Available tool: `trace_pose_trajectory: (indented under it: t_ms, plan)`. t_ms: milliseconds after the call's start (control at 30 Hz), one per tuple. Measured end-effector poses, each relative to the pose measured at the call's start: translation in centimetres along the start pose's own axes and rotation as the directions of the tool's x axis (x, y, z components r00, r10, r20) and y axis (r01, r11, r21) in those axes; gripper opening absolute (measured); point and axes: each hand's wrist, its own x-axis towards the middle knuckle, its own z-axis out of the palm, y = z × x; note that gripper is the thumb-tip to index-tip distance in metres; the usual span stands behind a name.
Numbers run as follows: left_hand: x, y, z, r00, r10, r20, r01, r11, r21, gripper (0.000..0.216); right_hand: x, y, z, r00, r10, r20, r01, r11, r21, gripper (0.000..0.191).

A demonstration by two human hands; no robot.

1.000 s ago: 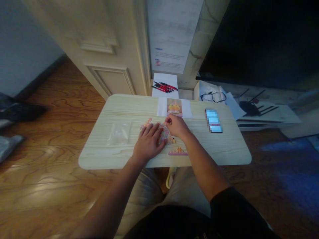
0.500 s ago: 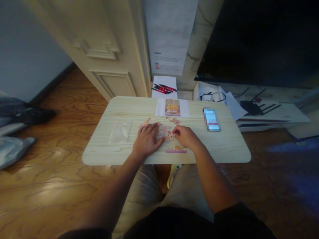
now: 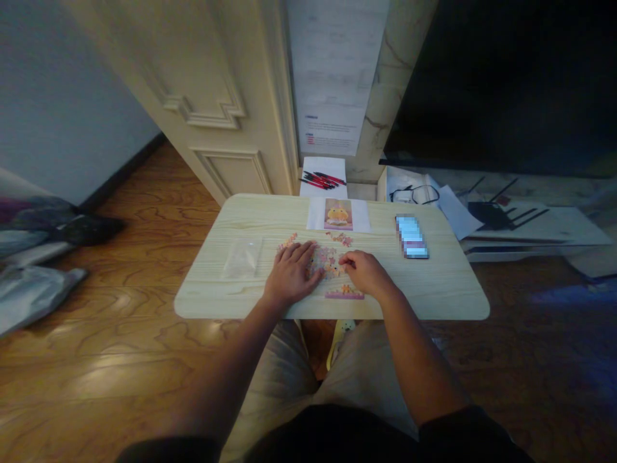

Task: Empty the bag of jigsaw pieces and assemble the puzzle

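Note:
A heap of small pink and orange puzzle pieces [image 3: 330, 260] lies in the middle of a pale wooden table [image 3: 443, 289]. My left hand [image 3: 290, 273] rests flat on the left part of the heap, fingers stretched out. My right hand [image 3: 365, 271] sits just right of the heap with its fingers curled at the pieces; what they pinch is too small to name. A short joined strip of pieces [image 3: 344, 293] lies at the near edge, under my right hand. A picture card of a yellow duck [image 3: 338, 213] lies at the far edge.
A clear plastic bag [image 3: 242, 257] lies left of my hands and a phone [image 3: 412, 236] lies to the right. Behind the table are red and black pens [image 3: 324, 181] on paper, eyeglasses [image 3: 414, 191] and loose papers. Wooden floor surrounds the table; bags lie far left.
My right hand has drawn back from the far side of the heap, near the picture card, toward me and the joined strip. My left hand stays on the pieces. The camera view shifted slightly.

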Motion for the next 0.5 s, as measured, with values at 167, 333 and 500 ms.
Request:
trace_pose_trajectory:
  t_ms: [167,333,500]
  plan:
    - [-0.05,-0.02,0.18,1.0,-0.009,0.006,0.009,1.0,0.022,0.065,0.06,0.25,0.05,0.999,-0.053,0.013,0.053,0.999,-0.001,0.025]
    - [-0.09,-0.01,0.15,1.0,-0.004,0.004,0.004,1.0,0.019,0.065,-0.04,0.6,-0.67,0.998,-0.061,-0.004,0.061,0.998,0.017,0.025]
    - [-0.1,-0.13,0.14,1.0,0.006,-0.007,-0.006,1.0,0.007,0.066,-0.3,0.74,-0.69,0.998,-0.057,-0.029,0.056,0.998,-0.033,0.015]
